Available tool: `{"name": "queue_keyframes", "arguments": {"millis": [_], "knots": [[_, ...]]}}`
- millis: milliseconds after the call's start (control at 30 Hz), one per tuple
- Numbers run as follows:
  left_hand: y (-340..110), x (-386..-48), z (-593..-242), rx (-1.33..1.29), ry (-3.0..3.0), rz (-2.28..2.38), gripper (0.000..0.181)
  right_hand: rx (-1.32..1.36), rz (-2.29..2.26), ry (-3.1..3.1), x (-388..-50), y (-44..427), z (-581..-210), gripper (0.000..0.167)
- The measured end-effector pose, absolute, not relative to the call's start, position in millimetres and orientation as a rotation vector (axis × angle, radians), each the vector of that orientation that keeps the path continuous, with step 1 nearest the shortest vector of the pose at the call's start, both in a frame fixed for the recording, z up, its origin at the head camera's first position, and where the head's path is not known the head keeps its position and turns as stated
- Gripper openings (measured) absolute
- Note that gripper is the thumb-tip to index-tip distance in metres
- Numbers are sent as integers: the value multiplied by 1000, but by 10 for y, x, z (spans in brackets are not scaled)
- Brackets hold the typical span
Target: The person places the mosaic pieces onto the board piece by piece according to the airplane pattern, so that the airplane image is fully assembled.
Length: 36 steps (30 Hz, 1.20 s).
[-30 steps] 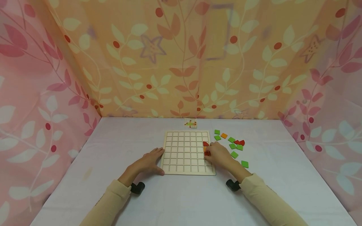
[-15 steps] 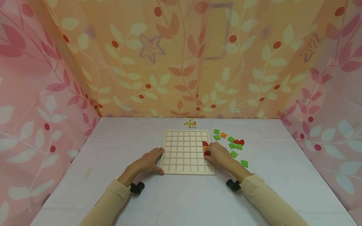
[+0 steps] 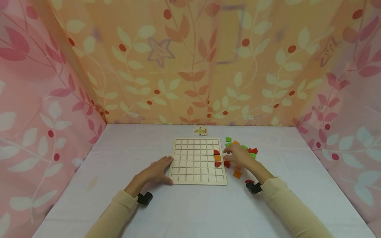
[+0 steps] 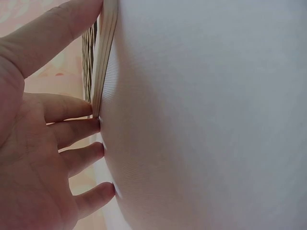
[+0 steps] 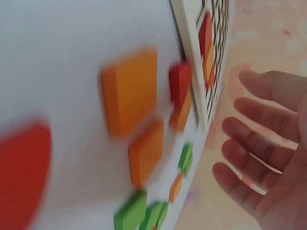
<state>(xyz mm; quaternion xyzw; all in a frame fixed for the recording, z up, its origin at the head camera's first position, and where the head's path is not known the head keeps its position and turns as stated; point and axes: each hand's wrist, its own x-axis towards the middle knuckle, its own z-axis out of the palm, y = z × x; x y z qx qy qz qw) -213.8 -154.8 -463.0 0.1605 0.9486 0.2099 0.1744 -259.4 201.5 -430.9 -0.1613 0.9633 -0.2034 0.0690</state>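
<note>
A pale wooden board with a square grid lies on the table. Near its right edge two red rounded pieces, upper and lower, sit with an orange square between them. My left hand rests at the board's left edge, thumb and fingers spread and touching its side. Over the loose pieces right of the board is my right hand; its relaxed fingers hold nothing in the right wrist view. Below it lie a red piece and an orange square tile.
A small picture card lies behind the board. More loose pieces are on the right: a green tile, red pieces and other green ones. A red piece is partly covered by the right wrist's black camera mount. Patterned cloth encloses the table.
My right hand has let go of the lower red piece and moved right, off the board, over the loose pieces. The left hand has stayed in place.
</note>
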Motion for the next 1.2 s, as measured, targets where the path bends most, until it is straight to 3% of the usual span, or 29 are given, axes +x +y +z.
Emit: {"name": "queue_keyframes", "arguments": {"millis": [467, 1200], "knots": [[-1564, -2132, -4630, 462, 2686, 604, 102, -523, -583, 2993, -3031, 2484, -4289, 28], [-1549, -2127, -4618, 450, 2688, 613, 102, -307, -547, 2896, -3333, 2540, -4425, 38]]}}
